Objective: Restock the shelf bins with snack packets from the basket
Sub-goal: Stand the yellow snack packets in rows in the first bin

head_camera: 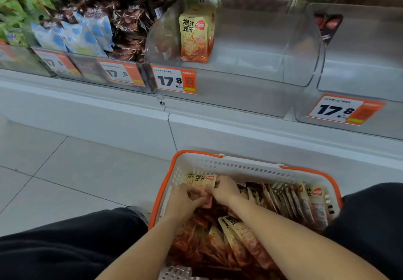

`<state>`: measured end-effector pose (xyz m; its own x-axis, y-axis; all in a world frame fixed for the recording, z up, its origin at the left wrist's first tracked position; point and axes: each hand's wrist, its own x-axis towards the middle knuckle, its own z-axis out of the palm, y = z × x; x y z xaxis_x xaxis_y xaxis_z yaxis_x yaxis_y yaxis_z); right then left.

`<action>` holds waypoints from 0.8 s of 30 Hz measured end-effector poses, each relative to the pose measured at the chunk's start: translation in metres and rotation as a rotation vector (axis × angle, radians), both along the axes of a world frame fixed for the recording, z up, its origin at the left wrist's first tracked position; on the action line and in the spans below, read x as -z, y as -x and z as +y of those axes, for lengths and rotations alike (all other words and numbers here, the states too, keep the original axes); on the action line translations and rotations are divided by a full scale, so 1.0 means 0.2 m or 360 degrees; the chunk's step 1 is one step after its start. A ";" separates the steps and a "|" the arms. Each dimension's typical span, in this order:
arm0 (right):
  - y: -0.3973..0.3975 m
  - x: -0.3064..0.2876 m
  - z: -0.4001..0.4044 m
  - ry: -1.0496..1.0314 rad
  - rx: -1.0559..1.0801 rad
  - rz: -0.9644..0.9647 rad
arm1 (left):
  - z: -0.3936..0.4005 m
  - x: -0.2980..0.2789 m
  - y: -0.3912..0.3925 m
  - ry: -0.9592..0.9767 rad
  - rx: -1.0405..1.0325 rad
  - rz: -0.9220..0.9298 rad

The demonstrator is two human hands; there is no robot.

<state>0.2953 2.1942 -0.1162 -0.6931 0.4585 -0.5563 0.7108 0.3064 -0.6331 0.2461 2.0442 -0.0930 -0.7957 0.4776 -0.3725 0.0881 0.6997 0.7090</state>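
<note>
While I crouch over the basket (pixel 197 163), my left hand (pixel 185 201) and right hand (pixel 224 190) both pinch a small stack of yellow packets (pixel 201 179) at its far-left corner; the clear bin (pixel 250 92) above has wide room beside its upright packets (pixel 195 37).

The green packets (pixel 13 15) at far left are blurred; the white orange-rimmed plastic basket (pixel 239 166) runs off the bottom edge; the fingertips (pixel 205 194) are buried among yellow snack packets (pixel 200 179)
</note>
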 end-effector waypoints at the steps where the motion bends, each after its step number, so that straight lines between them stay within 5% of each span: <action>1: 0.00 0.02 0.00 -0.0007 0.0019 -0.0045 | 0.00 0.00 -0.01 -0.0019 -0.0033 -0.0022; 11: 0.04 -0.24 0.22 -0.0098 -0.0505 -0.0529 | 0.08 -0.12 0.02 0.0082 -0.0182 -0.0090; 17: 0.14 -0.69 0.30 0.0131 -0.0313 -0.0017 | 0.15 -0.47 0.22 -0.0223 -0.0038 -0.0695; 24: 0.21 -1.23 0.32 0.0295 -0.0307 0.0497 | 0.14 -1.08 0.52 -0.0358 0.0273 -0.0134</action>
